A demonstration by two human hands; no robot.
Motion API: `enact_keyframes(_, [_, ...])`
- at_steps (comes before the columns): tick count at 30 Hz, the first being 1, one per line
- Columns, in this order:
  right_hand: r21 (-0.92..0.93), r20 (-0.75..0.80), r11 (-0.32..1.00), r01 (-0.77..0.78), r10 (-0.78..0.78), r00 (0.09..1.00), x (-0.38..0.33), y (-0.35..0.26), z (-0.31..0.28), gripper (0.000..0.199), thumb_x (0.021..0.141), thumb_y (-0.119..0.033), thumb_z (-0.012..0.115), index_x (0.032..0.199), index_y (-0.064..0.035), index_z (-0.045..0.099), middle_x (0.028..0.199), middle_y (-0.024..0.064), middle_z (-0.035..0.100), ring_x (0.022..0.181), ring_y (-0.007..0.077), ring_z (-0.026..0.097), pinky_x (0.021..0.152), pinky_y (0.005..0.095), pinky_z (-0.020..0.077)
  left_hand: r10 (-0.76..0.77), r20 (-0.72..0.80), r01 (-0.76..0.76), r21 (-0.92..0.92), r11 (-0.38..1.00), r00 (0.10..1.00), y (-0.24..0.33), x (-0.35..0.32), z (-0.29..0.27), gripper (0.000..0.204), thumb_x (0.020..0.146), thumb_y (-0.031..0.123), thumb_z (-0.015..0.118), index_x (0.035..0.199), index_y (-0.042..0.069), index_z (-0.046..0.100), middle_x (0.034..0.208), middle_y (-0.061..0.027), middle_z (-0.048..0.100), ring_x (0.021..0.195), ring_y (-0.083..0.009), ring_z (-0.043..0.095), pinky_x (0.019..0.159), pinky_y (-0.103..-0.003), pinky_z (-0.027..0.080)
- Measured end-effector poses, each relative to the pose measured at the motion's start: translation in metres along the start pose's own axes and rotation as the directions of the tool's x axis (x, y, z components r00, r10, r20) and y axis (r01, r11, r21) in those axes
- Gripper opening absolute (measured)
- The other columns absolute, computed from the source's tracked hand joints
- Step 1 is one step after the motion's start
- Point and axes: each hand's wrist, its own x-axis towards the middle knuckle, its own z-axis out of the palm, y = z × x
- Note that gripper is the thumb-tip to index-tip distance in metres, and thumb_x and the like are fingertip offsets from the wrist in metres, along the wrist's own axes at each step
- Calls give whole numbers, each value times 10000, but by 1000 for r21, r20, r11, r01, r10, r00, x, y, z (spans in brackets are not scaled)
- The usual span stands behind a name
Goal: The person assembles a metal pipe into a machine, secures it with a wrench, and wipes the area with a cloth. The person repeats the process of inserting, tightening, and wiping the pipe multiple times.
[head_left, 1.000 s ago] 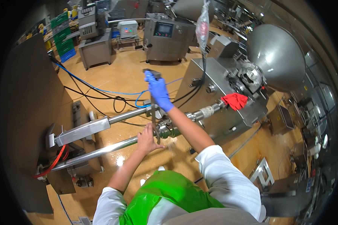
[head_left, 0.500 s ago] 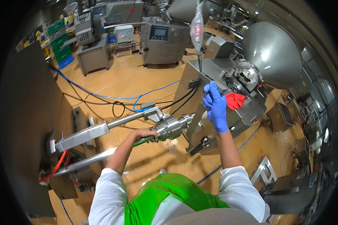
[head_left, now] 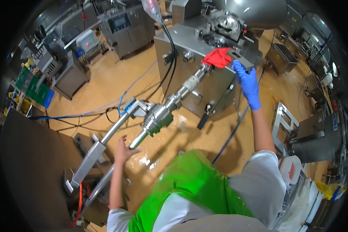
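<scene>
Blue-gloved right hand (head_left: 246, 82) clenched on grey machine edge (head_left: 241, 58) beside red rag (head_left: 217, 58), bare left hand (head_left: 122, 149) released, fingers spread, against steel tube (head_left: 137, 140).

1. Dark rectangular control screen (head_left: 119, 23) on the front of the steel machine at the top, left of centre. It sits in a grey panel.
2. Small pale control box (head_left: 89, 41) further left, with red and green lights glowing on its face.
3. Clear plastic bag (head_left: 151, 9) hanging at the top edge, pinkish inside.
4. Blue rectangular label (head_left: 335, 121) stuck on the grey cabinet at the far right.
5. White round thing with a red patch (head_left: 292, 171), low right. Can't tell what it is.
</scene>
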Motion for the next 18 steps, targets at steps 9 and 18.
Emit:
enact_keyframes(9, [30, 544, 855, 518, -449, 709, -50, -34, 26, 198, 892, -217, 680, 975, -39, 705, 766, 34, 666, 666, 129, 605, 588, 294, 456, 256, -145, -294, -522, 801, 956, 97, -16, -7, 712, 841, 422, 762, 1375, 27, 506, 1260, -137, 603, 1184, -286, 587, 1006, -398, 469])
enact_keyframes(18, [444, 872, 383, 810, 24, -489, -149, -83, 150, 75, 866, -206, 660, 921, -167, 693, 699, 70, 597, 670, 291, 609, 627, 413, 506, 491, 447, 602, -768, -217, 748, 227, 5, -24, 448, 1017, 501, 490, 1030, 55, 516, 898, -49, 620, 804, -172, 632, 721, -327, 544])
